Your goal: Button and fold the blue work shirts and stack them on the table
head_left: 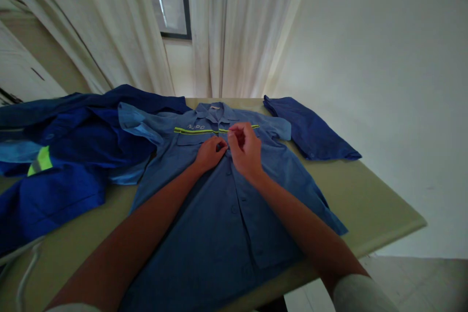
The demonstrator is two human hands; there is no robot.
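Observation:
A blue short-sleeved work shirt (204, 234) lies front up, its collar at the far end, with a yellow stripe and light lettering across the chest. Its lower front hangs partly apart along the button placket, where several buttons show. My left hand (211, 152) rests on the chest by the placket, thumb and fingers pinched on the shirt's front edge. Just to its right, my right hand (246, 148) is above the placket with fingers curled and thumb against them. Whatever is between those fingertips is hidden or too small to see.
Dark blue garments (73, 156), one with a reflective yellow patch, are heaped on the left. A folded navy garment (310, 129) lies at the back right of the green table (376, 209). A white cable (27, 273) is at the lower left. Curtains (244, 29) and a wall stand behind.

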